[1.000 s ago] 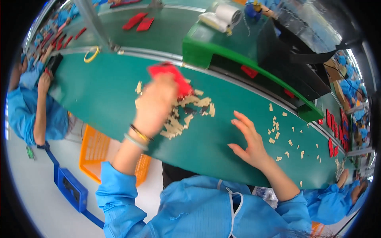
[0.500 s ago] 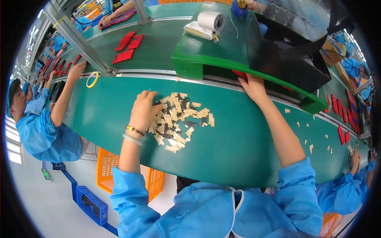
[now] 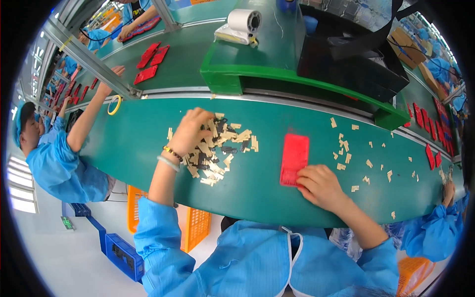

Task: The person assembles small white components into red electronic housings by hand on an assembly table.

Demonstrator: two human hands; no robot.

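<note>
A loose heap of small beige and black L-shaped pieces (image 3: 217, 148) lies on the green worktop. Bent over its upper left side, my left hand (image 3: 192, 131) has its thumb and fingers apart, the fingertips at the pieces. I cannot make out anything between them. My right hand (image 3: 321, 185) grips the lower right corner of a flat red rectangular plate (image 3: 295, 157), thumb at the near edge and fingers on top. The plate lies right of the heap, its long side running away from me. What the right fingertips cover is hidden.
Beyond the worktop (image 3: 237, 198) stands a green shelf (image 3: 297, 79) with a black bin (image 3: 346, 62) and a white roll (image 3: 244, 21). Several beige pieces (image 3: 345, 144) are scattered to the right. Yellow tape (image 3: 114, 105) lies far left, near a co-worker's arm (image 3: 91, 111). Red plates (image 3: 145, 75) rest on the far belt.
My right hand has come back from under the green shelf, drawing the red plate onto the worktop. My left hand stays at the heap. More scattered pieces show at the right.
</note>
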